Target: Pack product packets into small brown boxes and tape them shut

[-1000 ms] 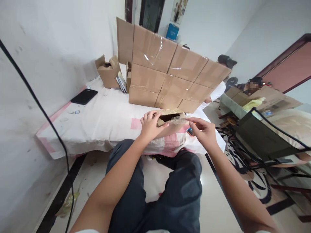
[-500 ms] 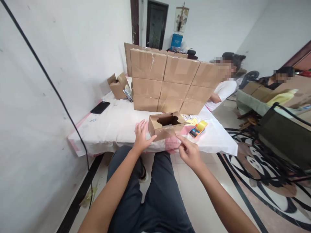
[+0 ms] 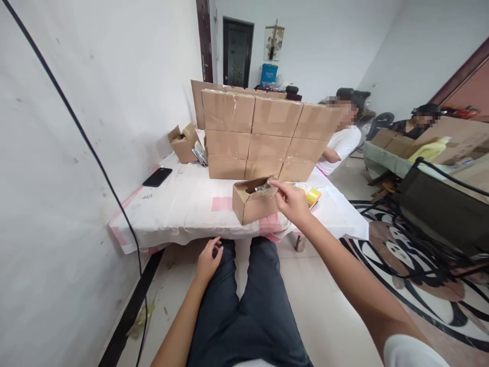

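Note:
A small open cardboard box (image 3: 250, 206) stands near the front edge of the cloth-covered table. My right hand (image 3: 293, 204) is at its right end, thumb and forefinger pinched on a strip of clear tape (image 3: 265, 189) that runs over the box's opening. The hand hides the right end of the box. Below the table edge, my left hand (image 3: 209, 259) hangs over my left thigh, fingers loosely bent and apart, holding nothing. Just beyond my right hand lies a tape dispenser with a yellow roll (image 3: 314, 196), partly covered by the hand.
A wall of stacked cardboard boxes (image 3: 250, 132) rises behind the small box. Left of it are another open carton (image 3: 184, 145) and a black phone (image 3: 157, 177). A person in a white shirt (image 3: 340, 148) sits beyond the stack. A dark chair (image 3: 439, 214) stands at right.
My left hand has let go of the box's left end and dropped toward my lap. My right hand has moved up to the box's top edge, raising the clear tape. The view has shifted slightly.

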{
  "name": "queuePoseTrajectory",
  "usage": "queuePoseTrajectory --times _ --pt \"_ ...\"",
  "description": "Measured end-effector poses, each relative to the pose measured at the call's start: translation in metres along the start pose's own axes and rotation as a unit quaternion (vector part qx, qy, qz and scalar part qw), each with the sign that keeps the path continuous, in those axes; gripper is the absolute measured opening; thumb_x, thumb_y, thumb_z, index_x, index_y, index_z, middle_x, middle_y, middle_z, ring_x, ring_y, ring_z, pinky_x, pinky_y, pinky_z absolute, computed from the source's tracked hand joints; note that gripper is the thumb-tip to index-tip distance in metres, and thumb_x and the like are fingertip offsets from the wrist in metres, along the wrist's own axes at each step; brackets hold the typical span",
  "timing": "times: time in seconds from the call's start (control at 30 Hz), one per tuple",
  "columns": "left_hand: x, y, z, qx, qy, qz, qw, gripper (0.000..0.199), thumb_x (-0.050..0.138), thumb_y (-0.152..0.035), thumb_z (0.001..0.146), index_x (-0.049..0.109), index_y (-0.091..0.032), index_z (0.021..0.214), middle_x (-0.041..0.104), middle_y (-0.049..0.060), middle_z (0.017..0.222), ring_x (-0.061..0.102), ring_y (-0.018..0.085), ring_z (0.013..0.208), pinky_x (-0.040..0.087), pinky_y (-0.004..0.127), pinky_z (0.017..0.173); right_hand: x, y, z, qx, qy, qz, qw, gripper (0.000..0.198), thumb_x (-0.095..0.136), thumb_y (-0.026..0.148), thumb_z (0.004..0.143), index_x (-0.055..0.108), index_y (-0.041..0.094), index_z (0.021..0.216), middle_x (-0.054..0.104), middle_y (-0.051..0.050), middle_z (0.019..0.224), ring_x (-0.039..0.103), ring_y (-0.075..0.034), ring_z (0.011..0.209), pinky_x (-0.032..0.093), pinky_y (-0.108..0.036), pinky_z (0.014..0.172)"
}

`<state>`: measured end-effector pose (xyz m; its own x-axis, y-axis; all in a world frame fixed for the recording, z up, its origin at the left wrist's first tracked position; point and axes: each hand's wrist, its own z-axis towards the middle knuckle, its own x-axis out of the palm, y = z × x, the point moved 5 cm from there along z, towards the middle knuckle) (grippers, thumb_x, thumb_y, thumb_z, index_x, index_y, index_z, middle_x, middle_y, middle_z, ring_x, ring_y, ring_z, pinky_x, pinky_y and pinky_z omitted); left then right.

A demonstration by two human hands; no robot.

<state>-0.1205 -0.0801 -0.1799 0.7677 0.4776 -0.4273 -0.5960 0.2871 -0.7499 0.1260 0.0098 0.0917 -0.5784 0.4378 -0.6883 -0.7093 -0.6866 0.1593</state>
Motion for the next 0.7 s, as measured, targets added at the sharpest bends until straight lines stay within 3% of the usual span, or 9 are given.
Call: queuePoseTrajectory --times 0.07,0.17,0.33,0.43,0.57,0.7 --pt "0.005 -0.01 0.011 0.006 -0.008 -0.007 1.0 0.026 0.055 -0.034 0.09 0.063 -0.028 0.113 0.071 0.005 0.094 0.07 0.023 0.082 0.06 0.04 0.081 0.0 0.011 -0.004 -0.076 0.01 -0.065 0.995 0.044 0.051 0.012 0.088 0.069 0.019 0.128 0.078 -0.007 0.113 0.076 -0.019 0.085 0.056 -0.028 0.071" --pt "0.011 -0.037 0.031 0.018 -0.042 -0.015 0.999 0.028 0.057 -0.038 0.091 0.062 -0.024 0.114 0.068 0.01 0.105 0.067 0.026 0.1 0.055 0.045 0.095 -0.004 0.019 -0.017 -0.128 0.017 -0.097 0.987 0.046 0.05 0.011 0.092 0.064 0.02 0.135 0.078 -0.006 0.114 0.076 -0.018 0.087 0.057 -0.027 0.074" --pt "0.023 -0.086 0.072 0.041 -0.074 -0.032 0.996 0.046 0.062 -0.044 0.089 0.056 -0.019 0.127 0.062 0.015 0.121 0.059 0.029 0.119 0.05 0.047 0.102 -0.008 0.008 -0.02 -0.104 -0.003 -0.122 0.987 0.043 0.048 0.014 0.096 0.066 0.022 0.134 0.08 -0.005 0.103 0.077 -0.017 0.085 0.056 -0.025 0.075" --pt "0.029 -0.108 0.1 0.054 -0.085 -0.049 0.994 0.053 0.069 -0.044 0.086 0.056 -0.02 0.131 0.06 0.014 0.128 0.055 0.028 0.125 0.047 0.045 0.105 -0.004 0.0 -0.008 -0.072 -0.001 -0.12 0.99 0.041 0.048 0.017 0.097 0.066 0.023 0.133 0.079 -0.005 0.111 0.077 -0.018 0.088 0.056 -0.026 0.073" --pt "0.034 -0.119 0.13 0.037 -0.108 -0.052 0.992 0.019 0.063 -0.038 0.092 0.071 -0.021 0.094 0.063 0.009 0.112 0.058 0.024 0.113 0.047 0.041 0.104 0.003 -0.002 0.01 -0.057 0.008 -0.097 0.994 0.041 0.048 0.016 0.097 0.067 0.023 0.132 0.074 -0.004 0.124 0.077 -0.019 0.089 0.057 -0.028 0.074" --pt "0.031 -0.118 0.147 0.02 -0.143 -0.05 0.988 0.026 0.056 -0.037 0.097 0.07 -0.02 0.082 0.063 0.008 0.106 0.059 0.022 0.107 0.048 0.039 0.1 0.003 -0.003 0.02 -0.061 -0.01 -0.093 0.994 0.041 0.048 0.017 0.098 0.065 0.023 0.135 0.075 -0.003 0.123 0.077 -0.018 0.085 0.055 -0.028 0.071"
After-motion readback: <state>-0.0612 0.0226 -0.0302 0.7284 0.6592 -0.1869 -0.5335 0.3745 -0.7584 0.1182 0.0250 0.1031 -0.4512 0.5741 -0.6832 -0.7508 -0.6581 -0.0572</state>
